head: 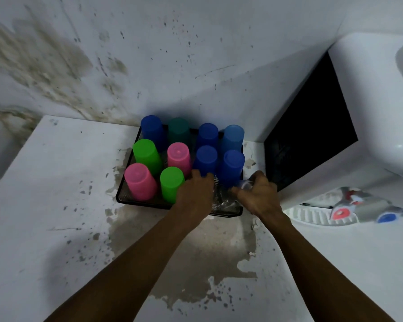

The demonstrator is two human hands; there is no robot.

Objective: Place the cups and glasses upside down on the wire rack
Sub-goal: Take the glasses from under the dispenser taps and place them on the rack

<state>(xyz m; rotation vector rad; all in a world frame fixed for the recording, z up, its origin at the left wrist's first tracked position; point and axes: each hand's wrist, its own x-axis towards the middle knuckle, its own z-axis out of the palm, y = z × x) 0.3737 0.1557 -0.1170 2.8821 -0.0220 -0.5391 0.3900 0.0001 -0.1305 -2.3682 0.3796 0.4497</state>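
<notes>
Right hand (260, 196) fingers grip a clear glass (246, 184) over the rack (126, 201). Left hand (196, 191) rests beside a blue cup (205, 160); its fingers' state is unclear.

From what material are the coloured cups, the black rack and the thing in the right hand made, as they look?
Cups: likely plastic, matte, slightly translucent, bright uniform colours. Rack: black metal mesh, fine wire grid visible. Glass in the right hand: clear, glass or clear plastic; too blurred to tell.
</notes>
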